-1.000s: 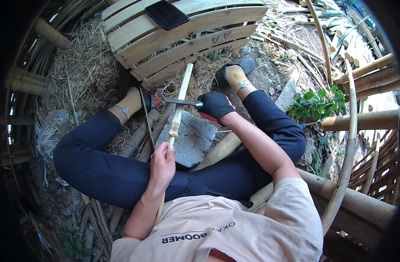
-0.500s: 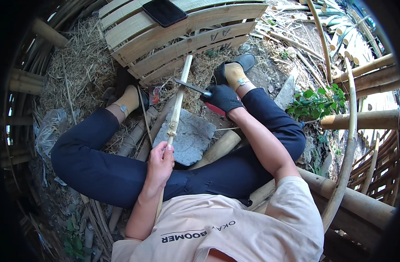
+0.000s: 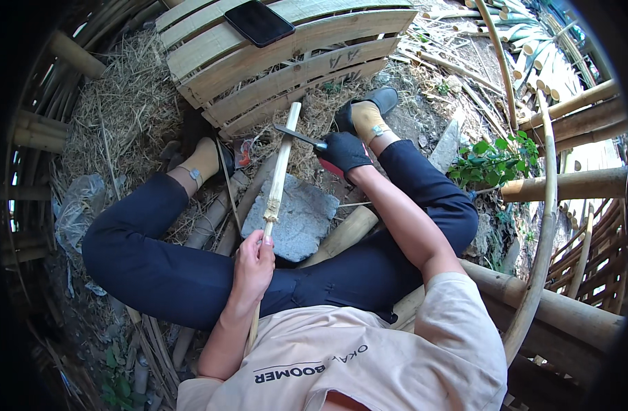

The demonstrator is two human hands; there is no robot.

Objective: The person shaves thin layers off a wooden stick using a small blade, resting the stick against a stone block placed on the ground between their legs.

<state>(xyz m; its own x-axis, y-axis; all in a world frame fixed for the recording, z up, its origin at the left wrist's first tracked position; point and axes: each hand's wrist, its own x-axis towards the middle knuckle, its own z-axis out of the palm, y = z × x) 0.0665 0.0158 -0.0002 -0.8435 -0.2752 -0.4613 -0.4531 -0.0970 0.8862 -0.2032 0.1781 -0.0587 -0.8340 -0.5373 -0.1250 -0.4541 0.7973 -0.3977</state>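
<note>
Left hand clamps the bamboo strip near its base — gloved right hand grips a knife biting the far end (splitting barely started, it seems).

Pale bamboo stick slanted over grey stone; dark knife blade against it.

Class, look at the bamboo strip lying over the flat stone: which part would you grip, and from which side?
Probably the bare lower stretch of the bamboo strip, near the stone, from the person's side, where the left hand holds it. The blade in the gloved right hand meets its far end.
</note>
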